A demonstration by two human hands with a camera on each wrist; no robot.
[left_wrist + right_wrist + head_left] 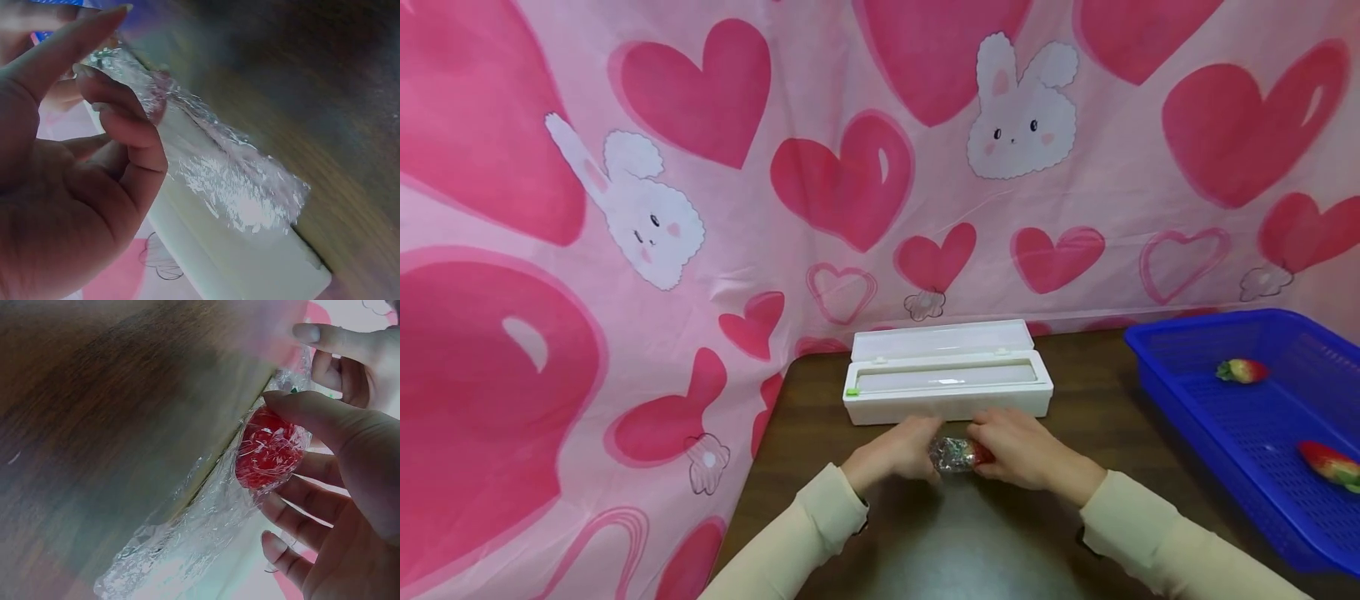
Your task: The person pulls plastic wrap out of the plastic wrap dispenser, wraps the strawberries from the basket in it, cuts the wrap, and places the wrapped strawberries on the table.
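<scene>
A person's two bare hands work at a strawberry (269, 450) bundled in crinkled cling film (194, 540) above a dark wood-grain surface (962, 542). The right hand (1015, 448) holds the fruit, its thumb pressed over the near side and its fingers clamped from behind, so that the red tip sits right in their grip, with the film drawn over it. The left hand (895, 450), facing it at the fruit's leafy end, has its fingers curled and its thumb apart from them beside the film; whether they pinch it cannot be told. Glossy, wrinkled film trails beyond the fingers of both hands in the wrist views. Just beyond the fingers stands a white cling-film dispenser box (947, 406), its lid (943, 337) raised at the back and a small green tab (852, 392) at its left end. Well to the right of the fingers, a blue plastic basket (1232, 417) holds two unwrapped strawberries, one farther off (1243, 371) and one nearer (1330, 465). Cream sleeves (1127, 508) reach to the wrists, and a pink backdrop (842, 75) of hearts and white rabbits rises behind.
</scene>
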